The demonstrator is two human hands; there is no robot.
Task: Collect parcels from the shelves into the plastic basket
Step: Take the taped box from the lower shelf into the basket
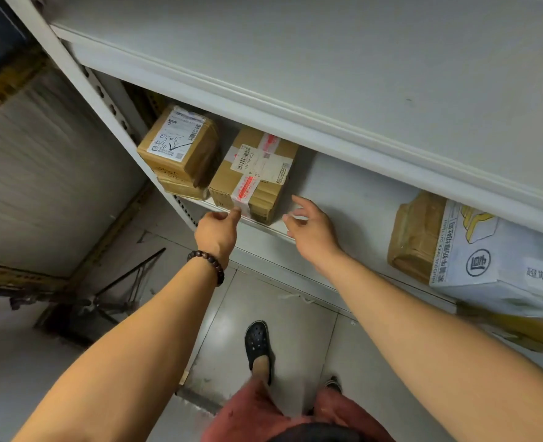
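Observation:
A brown cardboard parcel with red-and-white tape (pixel 253 173) sits on the white shelf (pixel 353 193), near its front edge. My left hand (pixel 216 232) reaches up to the parcel's near left corner, fingertips touching the tape. My right hand (pixel 310 228) hovers just right of the parcel with fingers spread, holding nothing. Two stacked brown parcels (pixel 180 148), the top one with a white label, stand to the left. The plastic basket is not in view.
A taped brown parcel (pixel 415 237) and a white printed box (pixel 499 263) lie on the shelf at the right. The upper shelf board (pixel 295 59) overhangs. A black folded stand (pixel 120 291) lies on the tiled floor at left. My foot in a black clog (pixel 257 346) is below.

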